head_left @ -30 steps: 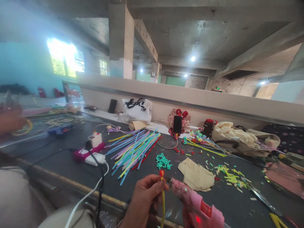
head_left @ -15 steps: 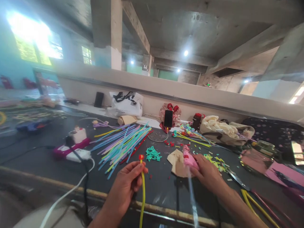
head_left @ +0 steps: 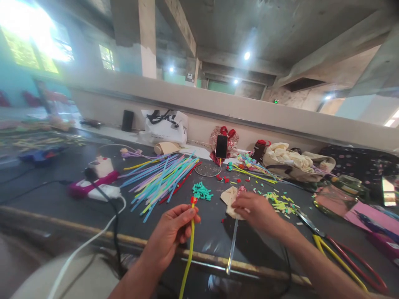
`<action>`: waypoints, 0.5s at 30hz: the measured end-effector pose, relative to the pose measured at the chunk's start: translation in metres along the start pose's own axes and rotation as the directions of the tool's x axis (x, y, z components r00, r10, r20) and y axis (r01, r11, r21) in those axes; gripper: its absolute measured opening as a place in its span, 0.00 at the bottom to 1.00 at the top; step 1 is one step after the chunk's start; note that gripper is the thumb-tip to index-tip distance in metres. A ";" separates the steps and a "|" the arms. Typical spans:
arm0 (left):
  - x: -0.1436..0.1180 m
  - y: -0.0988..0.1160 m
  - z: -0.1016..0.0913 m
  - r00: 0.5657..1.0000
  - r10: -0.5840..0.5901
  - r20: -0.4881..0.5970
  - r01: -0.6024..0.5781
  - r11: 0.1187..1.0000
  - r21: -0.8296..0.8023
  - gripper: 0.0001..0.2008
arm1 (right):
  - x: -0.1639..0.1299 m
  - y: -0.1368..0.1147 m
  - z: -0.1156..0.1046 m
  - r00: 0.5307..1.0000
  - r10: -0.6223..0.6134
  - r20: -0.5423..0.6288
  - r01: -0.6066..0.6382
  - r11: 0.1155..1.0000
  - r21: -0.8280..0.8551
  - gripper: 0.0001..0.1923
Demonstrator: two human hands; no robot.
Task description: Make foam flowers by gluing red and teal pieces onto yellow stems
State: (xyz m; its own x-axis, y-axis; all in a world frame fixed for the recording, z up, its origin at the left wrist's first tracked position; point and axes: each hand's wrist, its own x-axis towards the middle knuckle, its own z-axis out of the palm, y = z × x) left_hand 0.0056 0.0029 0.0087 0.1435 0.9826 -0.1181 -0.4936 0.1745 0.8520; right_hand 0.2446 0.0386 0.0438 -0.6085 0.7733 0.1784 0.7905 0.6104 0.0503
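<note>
My left hand (head_left: pixel 176 226) pinches a yellow pipe cleaner (head_left: pixel 190 245) near its top, where small red pieces (head_left: pixel 193 200) sit on the tip. Its lower end hangs past the table's front edge. My right hand (head_left: pixel 257 211) is closed over a pink glue gun, most of which it hides; a reddish part (head_left: pixel 241 189) shows beyond the fingers. From under that hand a clear glue stick (head_left: pixel 232 249) runs back to the table edge. Beneath the gun lies a beige cloth (head_left: pixel 229 199). Teal cut pieces (head_left: pixel 202 191) are heaped just beyond my left hand.
Long coloured pipe cleaners (head_left: pixel 165 178) lie in a bundle at left of centre. A power strip (head_left: pixel 93 187) with cables is at the left. Yellow cut pieces (head_left: pixel 280 203) and large scissors (head_left: pixel 311 224) are on the right. A phone (head_left: pixel 221 146) stands at the back.
My right hand has moved left and slightly up in view, bringing the glue gun down over the cloth. My left hand has shifted slightly right, still pinching the yellow pipe cleaner.
</note>
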 end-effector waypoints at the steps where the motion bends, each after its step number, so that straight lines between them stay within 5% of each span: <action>1: -0.001 -0.001 0.002 1.000 -0.021 0.020 0.020 1.000 0.018 0.06 | 0.006 -0.008 0.002 0.997 -0.066 0.035 0.065 0.998 0.018 0.11; 8: -0.005 -0.004 0.003 0.996 -0.065 0.065 0.060 0.996 0.071 0.08 | 0.031 -0.026 0.013 0.972 -0.202 0.124 0.194 0.979 0.068 0.09; 15: -0.004 -0.005 0.007 0.991 -0.102 0.086 0.093 0.991 0.100 0.10 | 0.028 -0.040 0.013 0.999 -0.032 0.026 0.026 0.980 0.196 0.07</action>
State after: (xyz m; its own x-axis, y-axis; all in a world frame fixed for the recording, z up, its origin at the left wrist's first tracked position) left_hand 0.0133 -0.0021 0.0084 0.2666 0.9504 -0.1600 -0.3894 0.2581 0.8842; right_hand 0.1951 0.0382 0.0345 -0.6347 0.7579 0.1508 0.7454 0.6520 -0.1390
